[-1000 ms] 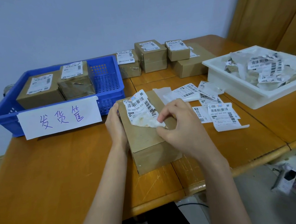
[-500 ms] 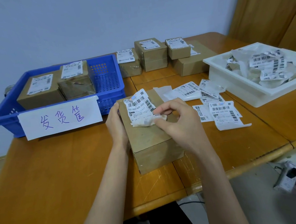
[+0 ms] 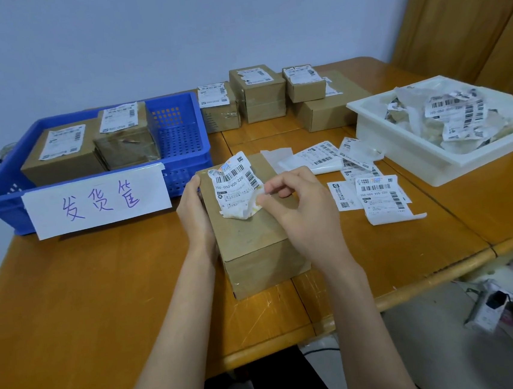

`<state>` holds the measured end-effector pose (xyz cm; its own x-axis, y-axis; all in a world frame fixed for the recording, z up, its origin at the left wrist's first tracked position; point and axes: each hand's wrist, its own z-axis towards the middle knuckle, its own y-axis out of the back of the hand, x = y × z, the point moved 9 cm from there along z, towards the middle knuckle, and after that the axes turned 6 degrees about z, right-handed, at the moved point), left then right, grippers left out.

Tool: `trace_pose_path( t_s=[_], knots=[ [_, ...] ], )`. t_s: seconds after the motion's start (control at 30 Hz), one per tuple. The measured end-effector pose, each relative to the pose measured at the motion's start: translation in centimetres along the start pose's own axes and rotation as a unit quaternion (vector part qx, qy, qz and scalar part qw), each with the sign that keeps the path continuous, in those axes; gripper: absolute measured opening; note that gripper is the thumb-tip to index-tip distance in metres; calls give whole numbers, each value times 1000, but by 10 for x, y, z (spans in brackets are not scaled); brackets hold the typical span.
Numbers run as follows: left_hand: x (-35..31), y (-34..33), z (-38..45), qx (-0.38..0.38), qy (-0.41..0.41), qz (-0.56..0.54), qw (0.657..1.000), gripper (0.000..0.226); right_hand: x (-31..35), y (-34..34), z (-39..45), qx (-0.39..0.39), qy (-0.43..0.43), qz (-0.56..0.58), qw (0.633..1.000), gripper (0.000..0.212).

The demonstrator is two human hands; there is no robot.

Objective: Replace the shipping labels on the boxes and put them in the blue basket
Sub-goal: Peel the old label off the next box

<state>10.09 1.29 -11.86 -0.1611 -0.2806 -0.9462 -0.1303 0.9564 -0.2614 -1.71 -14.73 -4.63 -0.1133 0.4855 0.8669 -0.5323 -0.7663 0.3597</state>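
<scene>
A broad wooden table carries everything; at its far left sits the blue basket with two labelled boxes inside and a handwritten paper sign on its front; at the far right a white tray holds crumpled peeled labels; four more cardboard boxes stand along the wall between them. Near the front edge lies the box being worked on; the left hand grips its left side, fingers curled over the edge; the right hand pinches the lifted, wrinkled corner of the old label, partly stuck to the lid; loose fresh labels lie just right of the box.
</scene>
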Motion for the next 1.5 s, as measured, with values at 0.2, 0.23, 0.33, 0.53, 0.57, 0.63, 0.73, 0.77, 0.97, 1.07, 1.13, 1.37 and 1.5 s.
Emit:
trace_pose_path(
  t_s=[0.2,0.23,0.33,0.53,0.57,0.63,0.73,0.77,0.97,1.07,1.13,1.37,1.5],
  knots=[
    [2,1,3,-5,7,7,1000,19,0,7,5,25,-46,62,997,17],
    [2,1,2,-3,8,5,1000,20,0,8,5,24,-37,48,998,19],
    [2,1,2,-1,7,3,1000,21,3,4,2,25,-4,6,1000,17],
    [0,0,-1,0,5,6,1000,21,1,4,7,9,-7,-15,1000,11],
    [1,0,0,1,5,6,1000,21,1,4,6,5,-8,-16,1000,11],
    [1,-1,0,4,5,2,1000,21,1,7,6,-9,-7,-4,1000,10],
    [3,0,2,1,13,-7,1000,21,0,9,6,-11,-12,-4,1000,21],
    [4,0,3,0,17,-11,1000,20,1,8,7,-4,-13,-13,1000,20],
    [4,-1,2,-2,19,-22,1000,21,2,11,7,2,-25,-31,999,18],
    [2,-1,0,1,8,-7,1000,21,5,5,6,-10,-26,-50,998,14],
    [2,-1,-1,1,6,-2,1000,21,6,4,6,-24,-29,-61,997,13],
    [1,0,0,0,2,-3,1000,23,5,-6,10,-5,-37,-86,996,13],
    [3,1,1,-4,7,-6,1000,21,4,0,6,-28,-25,10,999,12]
  ],
)
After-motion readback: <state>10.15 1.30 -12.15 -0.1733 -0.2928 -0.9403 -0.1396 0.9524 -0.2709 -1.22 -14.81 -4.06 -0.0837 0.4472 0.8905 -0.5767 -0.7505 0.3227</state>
